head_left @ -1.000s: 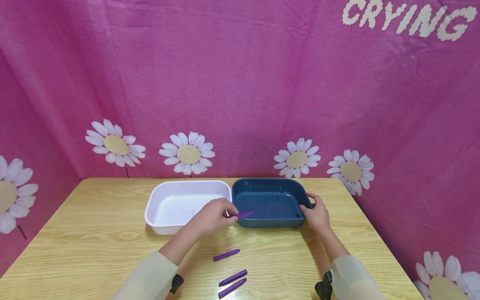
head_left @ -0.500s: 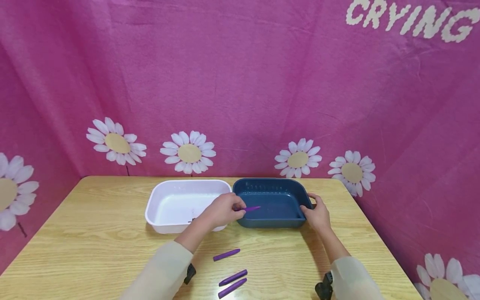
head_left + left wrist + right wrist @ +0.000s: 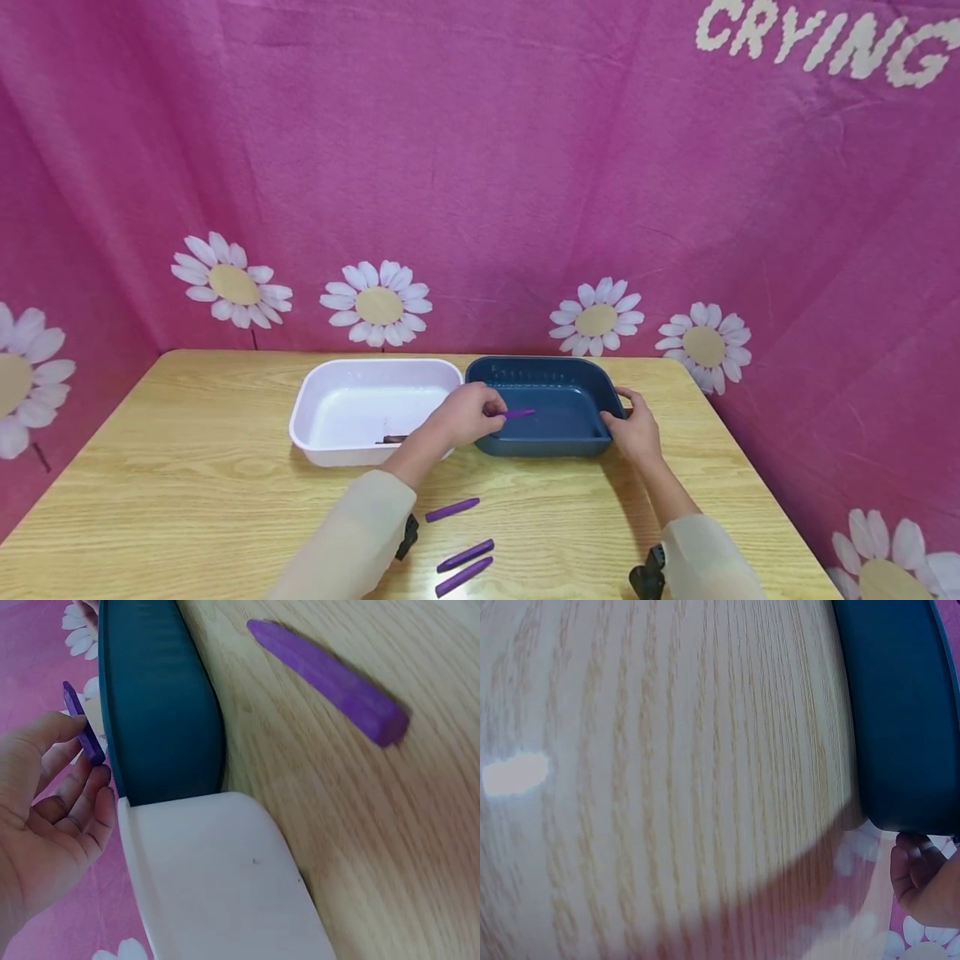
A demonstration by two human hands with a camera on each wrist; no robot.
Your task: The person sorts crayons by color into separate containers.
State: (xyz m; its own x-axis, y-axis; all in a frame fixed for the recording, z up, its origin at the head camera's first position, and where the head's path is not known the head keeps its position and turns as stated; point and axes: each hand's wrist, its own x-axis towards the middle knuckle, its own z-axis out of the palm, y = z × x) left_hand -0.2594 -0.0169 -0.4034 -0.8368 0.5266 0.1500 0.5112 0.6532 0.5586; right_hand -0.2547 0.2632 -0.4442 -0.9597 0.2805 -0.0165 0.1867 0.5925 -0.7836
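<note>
My left hand (image 3: 468,415) pinches a purple crayon (image 3: 519,413) above the near left part of the dark blue bin (image 3: 543,447). In the left wrist view the thumb and fingertips hold this crayon (image 3: 84,724) just beyond the bin's rim. At the bin's right end my right hand (image 3: 635,429) grips the wall, thumb over the rim and fingers outside; the right wrist view shows the curled fingers (image 3: 904,874) against its corner. Three more purple crayons lie on the table: one crayon (image 3: 452,510) nearer the bins, and a pair (image 3: 465,556) side by side toward the front.
A white bin (image 3: 318,457) stands against the blue bin's left side. Inside it lies something dark brown (image 3: 393,439), partly hidden by my left forearm. Both bins sit near the back of the wooden table (image 3: 187,467), before a pink flowered cloth (image 3: 480,167).
My left hand has moved right with the crayon, from over the white bin's right edge to over the blue bin. The brown thing in the white bin has come into view. My right hand stays put.
</note>
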